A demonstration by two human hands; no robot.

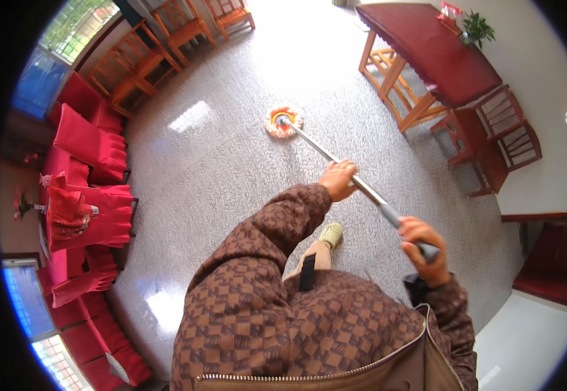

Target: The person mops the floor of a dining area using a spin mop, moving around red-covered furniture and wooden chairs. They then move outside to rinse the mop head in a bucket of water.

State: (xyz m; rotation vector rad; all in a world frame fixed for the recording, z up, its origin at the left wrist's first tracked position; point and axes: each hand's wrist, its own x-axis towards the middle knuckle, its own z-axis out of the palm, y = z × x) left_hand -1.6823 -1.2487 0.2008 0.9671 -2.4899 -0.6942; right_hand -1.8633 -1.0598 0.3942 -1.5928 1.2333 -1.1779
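Observation:
A round mop (322, 152) with a silver pole reaches away from me across the floor. Its head (274, 128) has an orange-and-yellow centre ringed by pale, orange-tinged strands and rests flat on the grey speckled floor. My left hand (339, 180) is wrapped round the middle of the pole. Nearer my body, my right hand (424, 251) closes round the grey grip by the pole's end. Brown checked sleeves cover both my arms. Below my left hand, one light-coloured shoe (331, 234) shows on the floor.
Red-covered chairs (91, 143) and a red-draped table (68, 221) line the left side. Wooden chairs (182, 27) stand at the far left. At the right are a table with a dark red cloth (433, 49), a potted plant (477, 29) and brown wooden chairs (492, 140) by the wall.

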